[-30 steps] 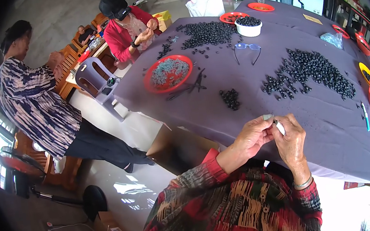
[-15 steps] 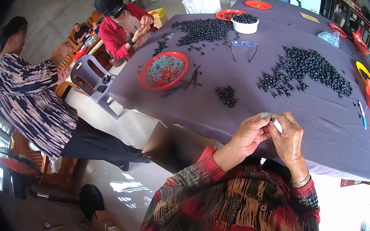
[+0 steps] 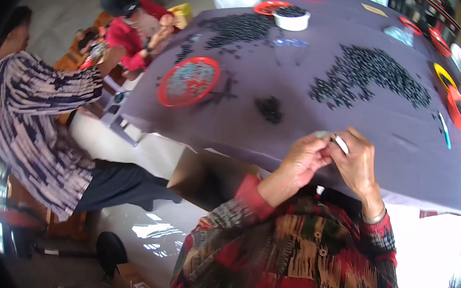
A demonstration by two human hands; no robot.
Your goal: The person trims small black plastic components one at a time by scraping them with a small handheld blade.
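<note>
Above the near edge of the purple-grey tablecloth, my left hand (image 3: 304,161) and my right hand (image 3: 354,159) meet at the fingertips. Both are closed in a pinch, with white wrapping at the fingertips. Whatever lies between them is too small and blurred to name. A small pile of black beads (image 3: 269,110) sits beyond my left hand. Farther right spreads a larger heap of black beads (image 3: 372,79). On the left of the table, a red plate (image 3: 171,99) holds small grey-green pieces. Dark slender tools (image 3: 219,97) lie beside it, smeared by motion.
A white tub (image 3: 292,24) of black beads and blue-tinted glasses (image 3: 291,42) are farther back. A teal-and-white pen (image 3: 445,131) and an orange-red dish (image 3: 459,108) lie at the right. One person (image 3: 51,118) stands left; another in red (image 3: 137,33) is across the table. A cardboard box (image 3: 203,178) stands below the table edge.
The whole view has shifted and blurred, so the table's contents appear slightly up and left. The standing person's arm reaches farther right. My hands stay pinched together.
</note>
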